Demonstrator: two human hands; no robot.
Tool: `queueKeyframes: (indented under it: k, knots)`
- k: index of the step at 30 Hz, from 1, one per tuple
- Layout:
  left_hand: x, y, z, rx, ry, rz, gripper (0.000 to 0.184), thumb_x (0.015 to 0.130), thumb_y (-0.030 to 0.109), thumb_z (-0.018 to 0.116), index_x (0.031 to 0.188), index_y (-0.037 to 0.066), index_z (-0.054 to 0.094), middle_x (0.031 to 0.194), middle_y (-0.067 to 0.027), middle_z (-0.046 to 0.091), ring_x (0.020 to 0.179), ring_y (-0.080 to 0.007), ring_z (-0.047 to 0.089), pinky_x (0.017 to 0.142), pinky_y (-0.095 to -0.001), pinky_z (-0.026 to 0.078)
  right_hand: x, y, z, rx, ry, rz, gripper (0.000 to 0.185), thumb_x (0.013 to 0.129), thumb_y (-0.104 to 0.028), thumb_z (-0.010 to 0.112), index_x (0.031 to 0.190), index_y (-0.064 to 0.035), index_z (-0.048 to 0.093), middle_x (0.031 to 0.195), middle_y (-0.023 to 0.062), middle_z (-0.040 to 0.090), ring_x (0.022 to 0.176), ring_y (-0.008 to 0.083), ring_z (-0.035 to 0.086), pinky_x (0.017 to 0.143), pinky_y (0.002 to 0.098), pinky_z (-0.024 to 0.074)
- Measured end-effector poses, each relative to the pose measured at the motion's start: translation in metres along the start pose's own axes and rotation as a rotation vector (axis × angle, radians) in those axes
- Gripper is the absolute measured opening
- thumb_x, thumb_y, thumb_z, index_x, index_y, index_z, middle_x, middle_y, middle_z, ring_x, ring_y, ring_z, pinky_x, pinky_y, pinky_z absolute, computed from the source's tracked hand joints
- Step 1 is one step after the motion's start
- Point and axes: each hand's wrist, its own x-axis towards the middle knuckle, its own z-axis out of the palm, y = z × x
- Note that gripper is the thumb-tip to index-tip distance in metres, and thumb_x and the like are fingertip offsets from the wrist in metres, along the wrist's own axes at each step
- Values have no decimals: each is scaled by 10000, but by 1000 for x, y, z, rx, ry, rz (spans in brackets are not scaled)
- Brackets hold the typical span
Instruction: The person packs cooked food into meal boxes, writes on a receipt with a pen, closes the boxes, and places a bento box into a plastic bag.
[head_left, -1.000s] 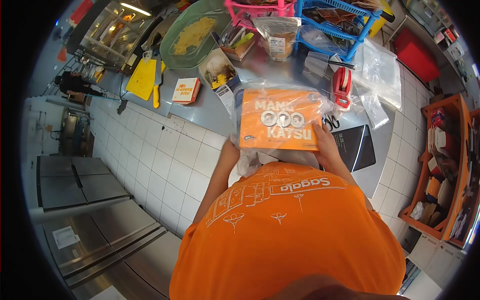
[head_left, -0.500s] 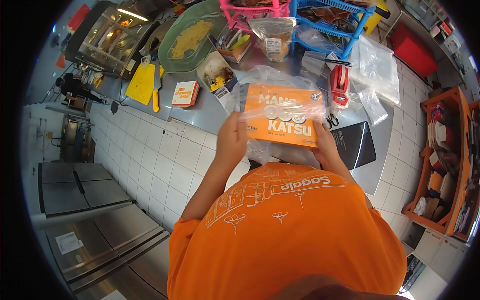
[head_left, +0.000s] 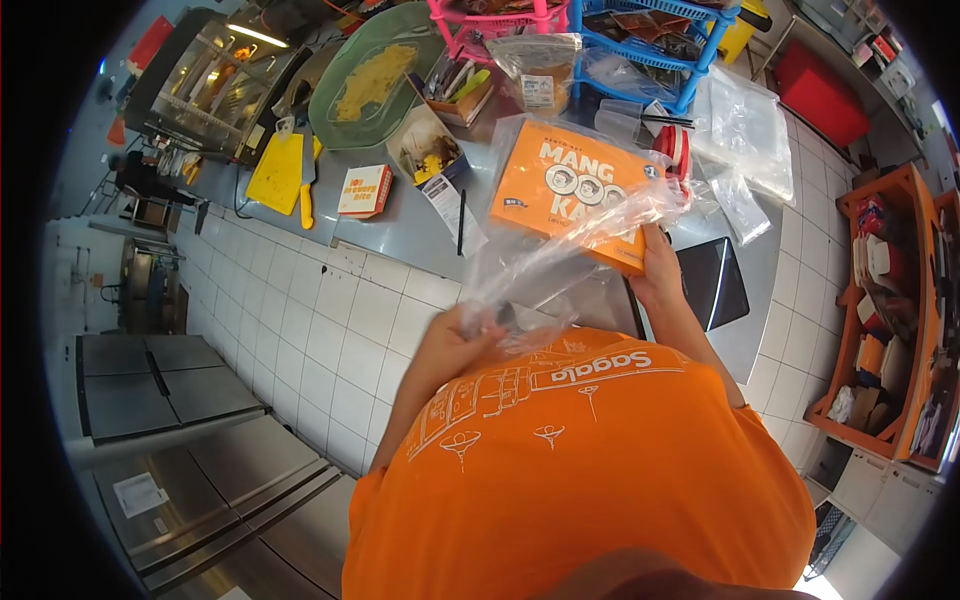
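Note:
An orange food box with white lettering is tilted in front of me above the steel counter. My right hand grips its lower right corner, the fingers partly behind the box. A clear plastic bag stretches across the box's lower right part and down to the left. Close to my shirt, my left hand is closed on the bunched end of that bag. How much of the box lies inside the bag, I cannot tell.
Left on the counter are a small white-and-red box, a knife on a yellow cutting board, a receipt and a black pen. A tablet lies right; blue and pink racks stand behind.
My left hand has left the box's left side and moved down toward my body, drawing the plastic out. The box has turned clockwise. The receipt and pen have come into view.

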Motion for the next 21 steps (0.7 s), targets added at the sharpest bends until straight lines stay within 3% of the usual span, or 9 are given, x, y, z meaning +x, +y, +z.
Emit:
queueKeyframes:
  k: [2, 3, 5, 6, 10, 13, 14, 17, 21]
  knots:
    - [-10, 4, -21, -193, 206, 315, 220, 814, 220, 676, 876, 22, 602, 888, -32, 557, 753, -107, 499, 682, -266, 437, -3, 1, 4, -47, -18, 3, 428, 943, -406, 487, 1210, -76, 428, 1085, 74, 569, 940, 238, 624, 713, 430, 554]
    - [0, 5, -33, -470, 77, 621, 312, 829, 264, 663, 1011, 29, 571, 975, -57, 544, 853, -135, 497, 742, -293, 442, -5, 1, 8, -71, -29, 3, 439, 941, -409, 489, 1213, -69, 427, 1084, 75, 569, 943, 239, 623, 722, 433, 552]
    - [16, 5, -30, -790, 3, 869, 513, 842, 339, 638, 1219, 37, 464, 1127, -93, 499, 1006, -183, 483, 859, -341, 426, -10, -1, 17, -17, -12, 119, 434, 959, -399, 448, 1247, -75, 427, 1134, 94, 572, 988, 242, 611, 791, 415, 534]
    - [24, 1, -20, -831, 14, 873, 503, 852, 323, 622, 1227, 35, 451, 1130, -95, 496, 1015, -185, 486, 865, -342, 429, -14, -2, 23, 12, -3, 177, 433, 968, -394, 428, 1264, -77, 428, 1160, 104, 573, 1011, 243, 606, 826, 405, 526]
    - [53, -28, 54, -278, 186, 530, 463, 891, 259, 557, 1260, 27, 398, 1144, -102, 486, 1051, -194, 495, 890, -346, 439, -20, 1, 43, 112, -63, 194, 438, 959, -384, 461, 1242, -51, 436, 1159, 108, 564, 1003, 251, 603, 815, 433, 515]
    - [81, -40, 75, -64, 221, 468, 436, 921, 211, 508, 1284, 21, 359, 1154, -107, 479, 1078, -200, 502, 909, -350, 447, -16, 3, 49, 86, -97, 204, 438, 966, -388, 441, 1251, -55, 440, 1180, 112, 562, 1027, 253, 594, 841, 417, 507]
    - [90, -43, 76, -78, 259, 425, 366, 928, 186, 490, 1244, 22, 404, 1128, -108, 494, 1051, -196, 520, 890, -338, 460, -18, 1, 56, 79, -99, 215, 444, 965, -399, 438, 1257, -64, 438, 1183, 111, 560, 1036, 253, 590, 855, 410, 505]
    - [109, -36, 77, -838, 289, 139, 226, 938, 242, 485, 1070, 58, 481, 860, -55, 521, 787, -168, 546, 702, -293, 475, -15, 5, 62, 94, -112, 213, 447, 963, -403, 440, 1261, -70, 435, 1185, 110, 559, 1043, 254, 588, 868, 401, 504]
    - [91, -46, 86, -980, 111, -184, 254, 943, 356, 488, 994, 107, 480, 638, 17, 386, 537, -104, 377, 505, -248, 324, -5, 6, 61, 172, -131, 164, 441, 956, -369, 472, 1254, -46, 431, 1181, 115, 560, 1039, 254, 589, 864, 384, 507]
